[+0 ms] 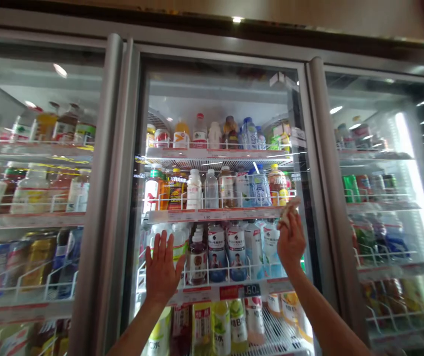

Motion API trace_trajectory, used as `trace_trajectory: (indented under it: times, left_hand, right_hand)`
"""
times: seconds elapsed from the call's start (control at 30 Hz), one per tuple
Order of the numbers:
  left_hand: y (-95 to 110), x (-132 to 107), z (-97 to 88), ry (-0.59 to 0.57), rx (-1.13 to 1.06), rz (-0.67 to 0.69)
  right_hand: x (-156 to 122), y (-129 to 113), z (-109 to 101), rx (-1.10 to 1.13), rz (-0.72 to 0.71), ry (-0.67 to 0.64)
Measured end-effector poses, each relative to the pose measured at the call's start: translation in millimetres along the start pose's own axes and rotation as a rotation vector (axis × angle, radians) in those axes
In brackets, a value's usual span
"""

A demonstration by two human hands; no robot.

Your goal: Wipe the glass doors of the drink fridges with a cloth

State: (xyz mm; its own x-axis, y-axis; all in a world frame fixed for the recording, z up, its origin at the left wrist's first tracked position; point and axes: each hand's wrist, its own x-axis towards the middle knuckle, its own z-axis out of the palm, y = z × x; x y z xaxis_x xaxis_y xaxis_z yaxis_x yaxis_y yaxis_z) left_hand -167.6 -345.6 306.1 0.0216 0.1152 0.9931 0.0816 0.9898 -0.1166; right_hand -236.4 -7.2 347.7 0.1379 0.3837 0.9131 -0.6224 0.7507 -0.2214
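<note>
My left hand (162, 269) is spread flat at the lower left of the middle glass door (219, 89), its fingers pointing up. It seems to rest on the glass, with nothing in it. Toward the door's right side, my right hand (291, 242) is closed around a crumpled pale cloth (289, 213) held up against or close to the pane. Behind the glass, bottled drinks stand in rows on wire-fronted shelves. Dark-labelled bottles (216, 252) are between my two hands, and a white bottle (194, 190) is one shelf higher.
Metal frame posts (113, 148) divide this door from the left fridge section, which holds bottles and cans (41, 254). A right section (382, 202) with more drinks lies beyond another post (332, 198). A price display (252, 289) sits on a shelf edge. Light reflections show on the glass.
</note>
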Motion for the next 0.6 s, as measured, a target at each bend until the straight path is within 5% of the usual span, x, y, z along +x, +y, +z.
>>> trace_trajectory:
  times: [0.1, 0.17, 0.3, 0.4, 0.53, 0.6]
  left_hand:
    - [0.7, 0.1, 0.3, 0.003, 0.009, 0.000]
    - [0.9, 0.2, 0.7, 0.006, 0.015, -0.002]
    - [-0.1, 0.0, 0.7, 0.007, 0.003, 0.001]
    - [-1.1, -0.2, 0.5, 0.007, 0.000, 0.006]
    - [-1.0, -0.6, 0.8, 0.011, 0.011, 0.008]
    - [-0.7, -0.8, 1.0, 0.011, 0.011, 0.006]
  right_hand:
    - [-3.8, 22.9, -2.5, -0.202, -0.090, 0.102]
    - [-12.9, 9.7, -0.4, -0.172, -0.147, 0.090]
    - [-33.4, -54.1, 10.0, -0.027, -0.444, -0.242]
    - [-22.4, -60.1, 12.4, -0.053, -0.673, -0.405]
    - [14.0, -15.7, 9.9, -0.189, -0.382, -0.038]
    - [15.3, -11.8, 12.5, -0.190, -0.265, 0.053]
